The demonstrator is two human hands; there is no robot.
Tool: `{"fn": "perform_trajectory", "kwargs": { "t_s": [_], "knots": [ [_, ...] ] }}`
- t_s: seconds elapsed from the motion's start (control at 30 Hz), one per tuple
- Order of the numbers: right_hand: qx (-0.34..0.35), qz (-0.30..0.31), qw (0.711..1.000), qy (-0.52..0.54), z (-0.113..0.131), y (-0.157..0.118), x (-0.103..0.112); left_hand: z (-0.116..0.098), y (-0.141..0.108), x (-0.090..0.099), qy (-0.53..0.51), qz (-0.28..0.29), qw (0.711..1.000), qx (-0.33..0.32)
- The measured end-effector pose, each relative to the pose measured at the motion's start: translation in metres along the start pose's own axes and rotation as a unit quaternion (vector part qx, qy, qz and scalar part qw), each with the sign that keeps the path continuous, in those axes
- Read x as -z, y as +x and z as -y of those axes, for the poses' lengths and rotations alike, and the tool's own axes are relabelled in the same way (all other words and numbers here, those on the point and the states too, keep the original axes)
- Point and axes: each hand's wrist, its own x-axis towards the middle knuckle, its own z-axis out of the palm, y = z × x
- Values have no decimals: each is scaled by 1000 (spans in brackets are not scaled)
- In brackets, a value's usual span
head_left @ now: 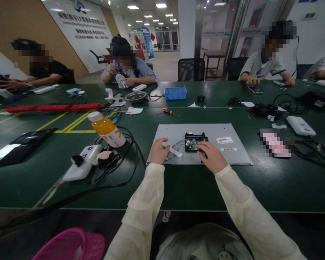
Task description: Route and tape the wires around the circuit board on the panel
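A flat grey metal panel lies on the green table in front of me. On it sits a black plastic bracket with a green circuit board inside. My right hand reaches to the board's right side, fingertips touching it, thumb apart below. My left hand is over the panel's left part, fingers curved and thumb apart, with no object visible between them. Beside its thumb are a white strip and thin grey cables running to the board. Two white labels are stuck on the panel.
An orange drink bottle, a white device and black cables stand left. To the right lie a pink phone and a white power bank. An orange screwdriver and blue basket are beyond. Several people sit opposite.
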Motion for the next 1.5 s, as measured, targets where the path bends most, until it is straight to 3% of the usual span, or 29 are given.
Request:
{"fn": "perform_trajectory", "kwargs": {
  "t_s": [0.13, 0.23, 0.37, 0.6, 0.73, 1.5],
  "knots": [
    [65, 78, 995, 0, 42, -5, -22, -19, -16, 6, 44, -39, 997, -55],
    [81, 111, 990, -11, 55, -5, -41, -35, -31, 7, 108, -26, 990, -83],
    [66, 133, 989, -20, 53, -3, -55, -41, -46, -2, 181, 8, 980, -88],
    [46, 158, 986, -28, 53, -6, -54, -37, -52, -17, 234, 30, 970, -53],
    [37, 159, 986, -27, 55, -8, -55, -34, -53, -20, 225, 42, 973, -31],
    [31, 133, 991, -11, 51, -22, -63, -21, -56, -27, 156, 12, 987, -45]
  ]
}}
